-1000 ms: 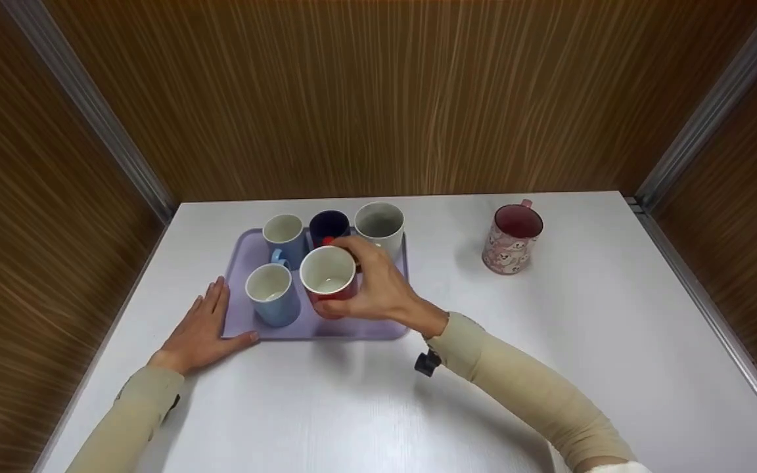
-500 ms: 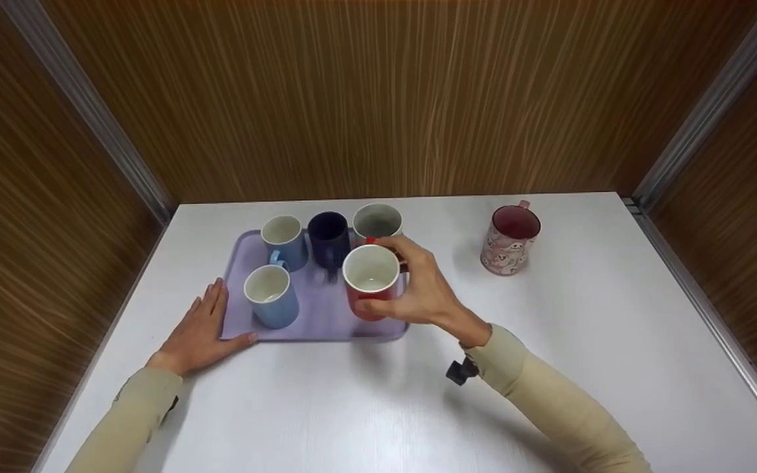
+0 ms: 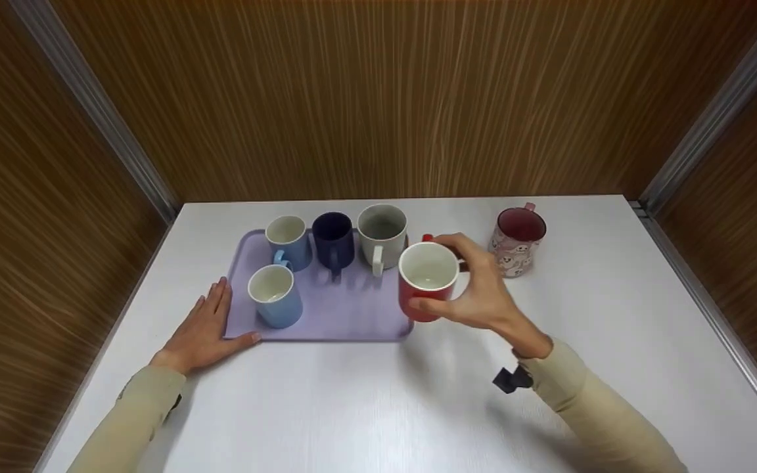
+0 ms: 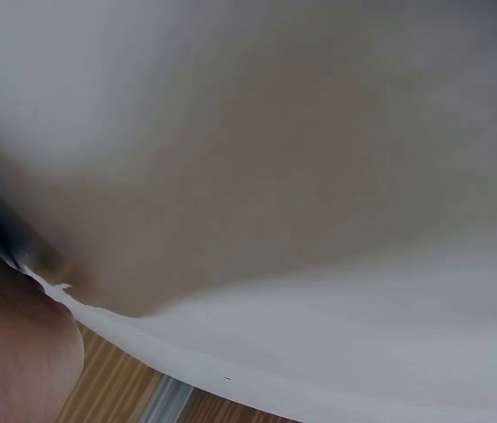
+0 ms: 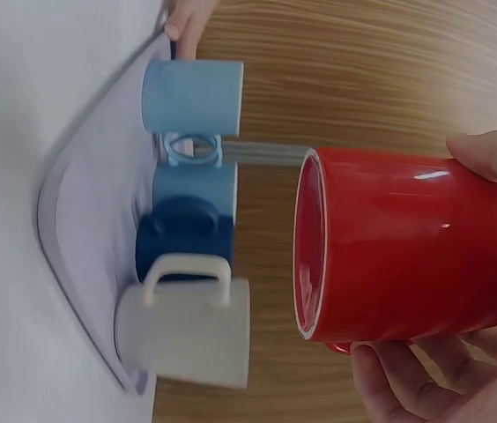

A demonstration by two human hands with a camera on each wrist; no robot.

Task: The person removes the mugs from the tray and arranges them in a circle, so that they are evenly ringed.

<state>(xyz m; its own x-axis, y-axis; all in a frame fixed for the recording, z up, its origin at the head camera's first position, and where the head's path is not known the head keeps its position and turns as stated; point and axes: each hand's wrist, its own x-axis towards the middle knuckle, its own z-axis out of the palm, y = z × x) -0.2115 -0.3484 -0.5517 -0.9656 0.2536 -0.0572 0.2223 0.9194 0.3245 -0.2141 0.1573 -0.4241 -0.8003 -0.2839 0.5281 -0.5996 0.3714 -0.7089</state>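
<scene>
My right hand [image 3: 483, 289] grips a red mug [image 3: 421, 305] with a white inside, held upright in the air by the right edge of the lilac tray [image 3: 352, 322]. In the right wrist view the mug's base [image 5: 310, 247] faces the camera, away from any surface. Flat fingers of my left hand [image 3: 201, 332] touch the tray's left front corner. Two light blue mugs [image 3: 280, 309] stand on the tray's left side. A navy mug [image 3: 334, 246] and a white mug [image 3: 382, 243] stand along its back, handles toward me.
On the white table [image 3: 339, 407], right of the tray, stands a pink patterned mug [image 3: 516, 249], partly behind my right hand. Wood-grain panels [image 3: 378, 98] rise at the back and both sides. The left wrist view shows mostly blurred white tabletop [image 4: 363, 352].
The red mug has moved rightward in my right hand, from over the tray's middle to its right edge, uncovering the navy and white mugs. My left hand has stayed put.
</scene>
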